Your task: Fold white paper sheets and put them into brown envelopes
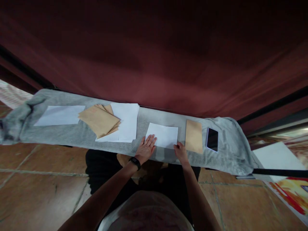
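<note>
Gray-draped table point(72, 134) ran along dark red curtain point(154, 73). White sheet point(166, 133) lay inside both edges, bare strips either side; left hand point(146, 148) spread flat atop, right hand point(180, 152) at near corner, pinch unclear.

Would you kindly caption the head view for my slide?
Left hand flat on a white rectangular paper sheet, right hand at its corner.

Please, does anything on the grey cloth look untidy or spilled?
Yes: the brown paper pile, left of centre, looks untidy. Its pieces are fanned unevenly and slanted, partly overhanging the white stack beneath. Nothing looks spilled.
</note>
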Motion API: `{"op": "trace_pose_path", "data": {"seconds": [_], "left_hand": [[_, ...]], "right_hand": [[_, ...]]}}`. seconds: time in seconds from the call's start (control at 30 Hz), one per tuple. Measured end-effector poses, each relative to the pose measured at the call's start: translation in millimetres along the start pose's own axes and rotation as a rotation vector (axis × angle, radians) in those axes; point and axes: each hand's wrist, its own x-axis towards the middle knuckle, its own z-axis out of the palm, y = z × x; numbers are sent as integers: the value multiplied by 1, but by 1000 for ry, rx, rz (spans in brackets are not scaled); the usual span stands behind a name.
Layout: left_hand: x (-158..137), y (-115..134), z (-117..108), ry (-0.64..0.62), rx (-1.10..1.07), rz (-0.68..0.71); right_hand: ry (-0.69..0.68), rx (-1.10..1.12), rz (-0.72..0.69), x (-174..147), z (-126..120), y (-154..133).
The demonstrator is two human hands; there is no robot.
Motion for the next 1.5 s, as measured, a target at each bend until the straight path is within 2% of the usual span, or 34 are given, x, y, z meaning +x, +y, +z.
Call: {"op": "trace_pose_path", "data": {"seconds": [0.27, 0.5, 0.73, 0.87, 1.1, 1.37, 1.43, 1.5], "left_hand": [[-9, 7, 1, 19, -13, 90], [-6, 22, 5, -5, -57, 180], [0, 26, 3, -12, -73, 156], [8, 24, 4, 4, -57, 96], [40, 31, 11, 19, -70, 42], [64, 16, 17, 52, -54, -32], [65, 17, 18, 61, -59, -17], [67, 20, 20, 56, -69, -2]], "right_hand": [[-28, -39, 23, -5, -1, 3], [-8, -104, 33, -6, 2, 2], [15, -139, 51, -9, 3, 0], [32, -137, 71, -10, 4, -1], [22, -141, 59, -5, 4, -2], [62, -229, 78, -2, -7, 0], [114, -303, 20, -4, -1, -9], [146, -361, -122, -2, 11, -23]]}}
